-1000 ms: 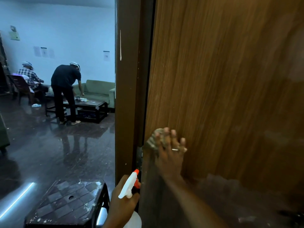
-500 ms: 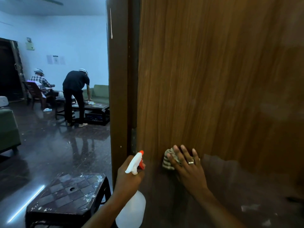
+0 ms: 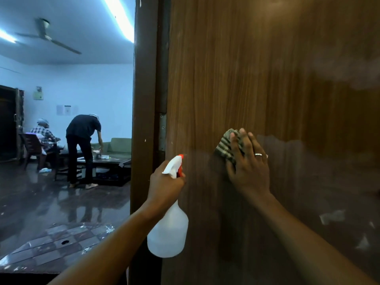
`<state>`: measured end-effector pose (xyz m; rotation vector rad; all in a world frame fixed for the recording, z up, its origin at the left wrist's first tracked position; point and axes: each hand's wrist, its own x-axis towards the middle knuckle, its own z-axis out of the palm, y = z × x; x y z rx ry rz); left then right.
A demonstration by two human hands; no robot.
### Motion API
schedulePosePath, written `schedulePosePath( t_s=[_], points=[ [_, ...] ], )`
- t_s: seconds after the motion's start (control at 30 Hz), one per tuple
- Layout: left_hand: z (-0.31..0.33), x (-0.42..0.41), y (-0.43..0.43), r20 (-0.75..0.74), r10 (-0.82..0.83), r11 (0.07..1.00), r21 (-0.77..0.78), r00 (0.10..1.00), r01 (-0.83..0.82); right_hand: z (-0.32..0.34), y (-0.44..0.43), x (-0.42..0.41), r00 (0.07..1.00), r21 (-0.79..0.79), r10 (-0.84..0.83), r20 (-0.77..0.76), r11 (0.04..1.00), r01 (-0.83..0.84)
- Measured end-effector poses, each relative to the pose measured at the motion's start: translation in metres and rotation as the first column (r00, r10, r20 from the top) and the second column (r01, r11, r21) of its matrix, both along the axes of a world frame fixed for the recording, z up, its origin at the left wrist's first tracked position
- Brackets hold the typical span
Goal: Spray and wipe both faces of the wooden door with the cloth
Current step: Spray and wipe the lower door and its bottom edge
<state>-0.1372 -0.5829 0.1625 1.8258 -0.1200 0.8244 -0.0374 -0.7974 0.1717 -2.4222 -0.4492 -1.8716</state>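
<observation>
The wooden door (image 3: 267, 68) fills the right of the view, its brown grained face close in front of me. My right hand (image 3: 248, 165) presses a striped cloth (image 3: 225, 148) flat against the door at mid height; most of the cloth is hidden under the fingers. My left hand (image 3: 164, 186) grips the neck of a white spray bottle (image 3: 168, 233) with an orange nozzle, held upright beside the door's hinge edge.
The dark door frame (image 3: 144, 99) with a metal hinge (image 3: 162, 132) stands left of the door. Beyond it lies a room with a glossy dark floor, a low table (image 3: 111, 165), a green sofa and two people. A checkered stool (image 3: 57, 243) sits low at the left.
My right hand has slid the cloth from the hinge edge to the right and upward across the door. My left hand has lifted the spray bottle higher. My view has tilted up.
</observation>
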Motion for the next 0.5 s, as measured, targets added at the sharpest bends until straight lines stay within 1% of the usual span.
schedulePosePath(
  t_s=[0.13,0.23,0.3,0.37,0.43,0.5],
  points=[
    [-0.024,-0.003,-0.006,0.068,0.024,0.999,-0.045,0.997,-0.021,-0.031,-0.014,-0.005,1.000,0.136,0.020,0.004,0.991,-0.021],
    [-0.040,-0.010,-0.004,0.114,0.038,0.997,-0.070,0.993,-0.030,-0.044,-0.023,-0.007,1.000,0.198,0.019,-0.001,0.980,-0.018],
    [-0.050,-0.018,0.001,0.105,0.021,0.996,-0.084,0.994,-0.012,-0.053,-0.020,-0.004,1.000,0.214,0.008,-0.026,0.977,-0.002],
    [-0.057,-0.023,0.008,0.099,-0.008,0.996,-0.087,0.995,0.016,-0.050,-0.007,0.000,1.000,0.239,0.002,-0.029,0.971,0.005],
    [-0.056,-0.028,0.018,0.106,-0.036,0.995,-0.084,0.994,0.045,-0.026,0.023,0.004,1.000,0.225,0.031,-0.003,0.974,-0.029],
    [-0.051,-0.033,0.027,0.112,-0.053,0.995,-0.079,0.992,0.062,0.004,0.066,0.007,0.998,0.110,0.059,0.034,0.992,-0.062]
  ],
)
